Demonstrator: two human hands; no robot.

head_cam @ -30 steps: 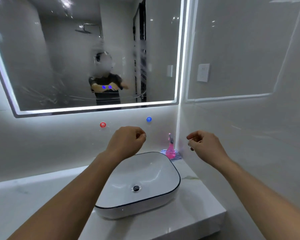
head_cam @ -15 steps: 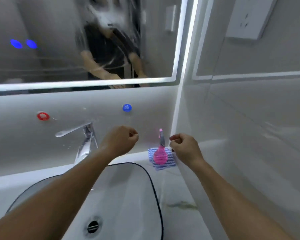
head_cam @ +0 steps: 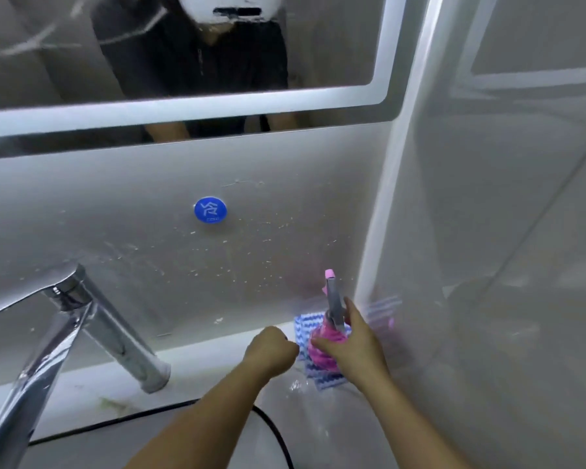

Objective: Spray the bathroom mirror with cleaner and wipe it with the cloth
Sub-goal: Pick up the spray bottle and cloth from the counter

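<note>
Soft motion blur, bright mirror-edge (head_cam: pixel 183 111) glow

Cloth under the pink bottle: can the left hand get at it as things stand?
Probably yes for its near edge. The left hand, a closed fist, is right beside the cloth with nothing between. But the bottle stands on the cloth and the right hand is around it, so pulling it free looks blocked.

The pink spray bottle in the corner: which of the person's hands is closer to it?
The right hand. It is at the pink spray bottle, fingers around its body. The left hand is a closed fist just left of the bottle, beside the striped cloth beneath it.
</note>
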